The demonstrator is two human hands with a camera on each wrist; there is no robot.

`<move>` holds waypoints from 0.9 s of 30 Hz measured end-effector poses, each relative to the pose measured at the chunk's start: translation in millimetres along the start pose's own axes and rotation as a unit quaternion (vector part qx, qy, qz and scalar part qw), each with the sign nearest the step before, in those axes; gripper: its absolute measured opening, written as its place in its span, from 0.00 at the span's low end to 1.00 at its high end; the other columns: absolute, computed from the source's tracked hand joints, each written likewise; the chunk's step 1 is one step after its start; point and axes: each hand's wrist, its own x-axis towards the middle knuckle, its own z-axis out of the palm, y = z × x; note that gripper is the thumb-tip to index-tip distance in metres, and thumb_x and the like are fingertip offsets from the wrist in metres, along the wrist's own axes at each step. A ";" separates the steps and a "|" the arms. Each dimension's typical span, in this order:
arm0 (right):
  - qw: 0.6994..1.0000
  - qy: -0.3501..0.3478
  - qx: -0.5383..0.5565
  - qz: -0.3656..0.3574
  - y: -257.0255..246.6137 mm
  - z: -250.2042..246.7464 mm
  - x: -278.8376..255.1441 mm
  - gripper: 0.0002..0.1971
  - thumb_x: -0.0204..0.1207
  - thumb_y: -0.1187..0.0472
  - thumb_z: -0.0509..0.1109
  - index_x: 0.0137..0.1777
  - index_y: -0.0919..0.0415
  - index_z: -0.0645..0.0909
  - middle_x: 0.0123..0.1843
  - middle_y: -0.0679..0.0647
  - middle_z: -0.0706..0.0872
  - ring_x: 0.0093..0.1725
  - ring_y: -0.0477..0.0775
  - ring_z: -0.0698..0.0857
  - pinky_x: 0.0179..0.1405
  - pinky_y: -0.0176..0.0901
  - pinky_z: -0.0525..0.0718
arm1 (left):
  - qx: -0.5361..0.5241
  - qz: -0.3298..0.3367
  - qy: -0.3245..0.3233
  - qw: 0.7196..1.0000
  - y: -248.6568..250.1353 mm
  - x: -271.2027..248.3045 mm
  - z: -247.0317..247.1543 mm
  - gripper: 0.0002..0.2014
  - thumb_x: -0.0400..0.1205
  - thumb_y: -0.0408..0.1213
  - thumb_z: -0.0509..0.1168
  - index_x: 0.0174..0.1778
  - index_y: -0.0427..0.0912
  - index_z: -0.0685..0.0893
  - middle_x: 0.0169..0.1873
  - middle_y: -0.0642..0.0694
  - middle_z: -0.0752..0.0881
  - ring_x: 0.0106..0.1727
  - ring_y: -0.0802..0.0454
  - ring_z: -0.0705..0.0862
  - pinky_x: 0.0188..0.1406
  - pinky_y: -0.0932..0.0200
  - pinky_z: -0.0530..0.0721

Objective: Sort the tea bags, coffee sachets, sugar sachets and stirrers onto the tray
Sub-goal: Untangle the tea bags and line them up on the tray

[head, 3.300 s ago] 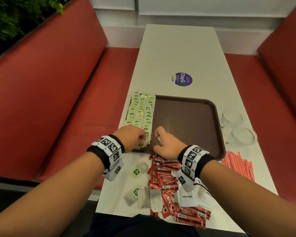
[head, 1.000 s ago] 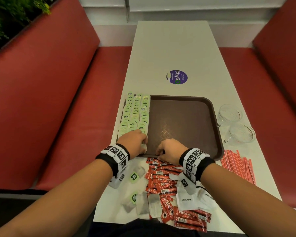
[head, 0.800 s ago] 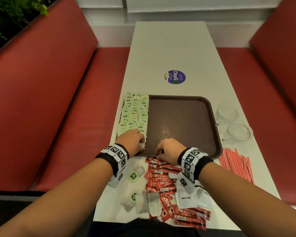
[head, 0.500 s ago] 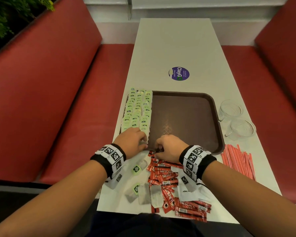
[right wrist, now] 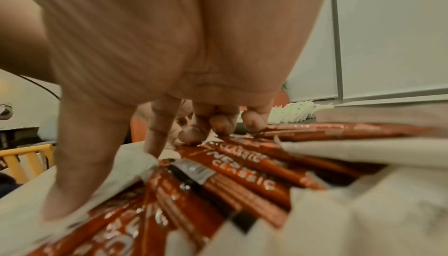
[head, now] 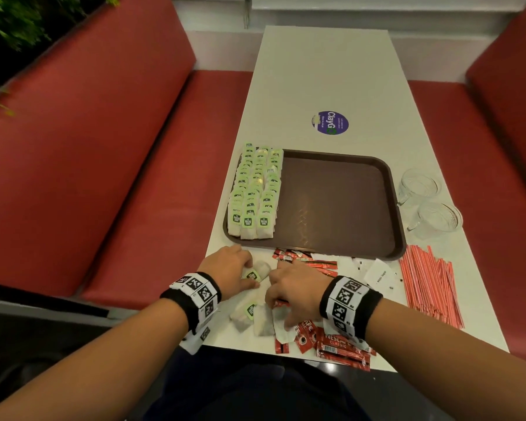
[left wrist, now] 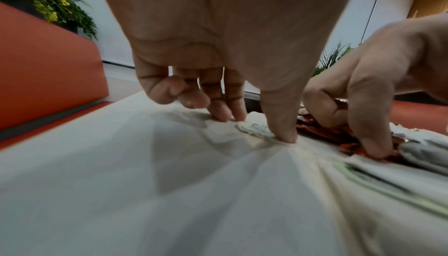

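Note:
The brown tray (head: 340,208) holds three rows of green-tagged tea bags (head: 255,192) along its left side. My left hand (head: 247,273) is on the table in front of the tray and pinches a loose tea bag (head: 260,270) between thumb and fingers; in the left wrist view the thumb (left wrist: 281,126) presses its tag (left wrist: 254,127). My right hand (head: 278,311) lies over the pile beside it. Its thumb (right wrist: 72,183) and index finger touch a white tea bag (right wrist: 126,164), and its curled fingers rest on red coffee sachets (right wrist: 242,173).
More loose tea bags (head: 249,314) and coffee sachets (head: 340,347) lie by the near edge. White sugar sachets (head: 377,271) and red-striped stirrers (head: 428,284) lie to the right. Two glass cups (head: 431,205) stand right of the tray. Red benches flank the table.
Both hands have drawn back from the tray's near left corner to the loose pile on the table. The left hand has taken hold of a loose tea bag.

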 end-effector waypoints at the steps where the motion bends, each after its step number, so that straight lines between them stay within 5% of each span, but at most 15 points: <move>1: 1.000 0.003 -0.001 -0.002 -1.6 -0.1 0.2 0.23 0.67 0.40 0.79 0.62 0.41 0.85 0.55 0.48 0.78 0.58 0.52 0.72 0.55 0.52 0.73 | -0.007 -0.001 -0.005 1.000 0.4 0.7 0.4 0.22 0.74 0.64 0.71 0.56 0.53 0.80 0.53 0.54 0.78 0.56 0.51 0.79 0.52 0.54 0.80; 11: 1.000 0.010 -0.011 -0.002 -5.1 -9.4 2.4 0.08 0.77 0.53 0.72 0.54 0.46 0.88 0.51 0.48 0.85 0.54 0.54 0.76 0.53 0.52 0.76 | 0.020 -0.004 -0.031 0.999 4.2 1.2 -11.2 0.15 0.81 0.54 0.68 0.58 0.49 0.83 0.53 0.48 0.83 0.54 0.47 0.82 0.47 0.55 0.77; 15: 0.995 0.035 0.071 0.054 2.3 -16.0 -0.3 0.02 0.79 0.56 0.68 0.49 0.51 0.80 0.45 0.52 0.86 0.47 0.58 0.82 0.46 0.50 0.81 | -0.023 -0.001 -0.002 1.000 1.1 -1.1 -25.0 0.11 0.80 0.50 0.71 0.55 0.53 0.81 0.49 0.52 0.87 0.47 0.51 0.83 0.44 0.58 0.77; 18: 0.981 0.056 0.148 0.108 10.9 -23.2 -2.6 0.07 0.83 0.58 0.63 0.51 0.50 0.66 0.42 0.55 0.80 0.42 0.61 0.79 0.39 0.48 0.75 | -0.073 0.001 0.031 0.997 1.0 0.4 -39.6 0.15 0.77 0.46 0.75 0.56 0.53 0.78 0.43 0.56 0.87 0.41 0.57 0.82 0.41 0.60 0.76; 23: 0.966 0.074 0.183 0.169 29.0 -31.6 -3.2 0.12 0.81 0.69 0.57 0.60 0.58 0.62 0.41 0.59 0.81 0.42 0.65 0.83 0.39 0.54 0.80 | -0.106 0.025 0.048 0.993 4.1 8.6 -62.0 0.10 0.76 0.43 0.78 0.47 0.54 0.83 0.36 0.58 0.86 0.36 0.61 0.82 0.41 0.61 0.83; 27: 0.950 0.117 0.214 0.194 40.4 -36.3 -2.5 0.29 0.78 0.72 0.57 0.79 0.57 0.63 0.67 0.63 0.83 0.61 0.66 0.84 0.61 0.58 0.83 | -0.018 0.088 0.040 0.995 11.0 16.5 -74.5 0.05 0.80 0.47 0.72 0.49 0.53 0.89 0.38 0.55 0.86 0.42 0.55 0.82 0.40 0.59 0.78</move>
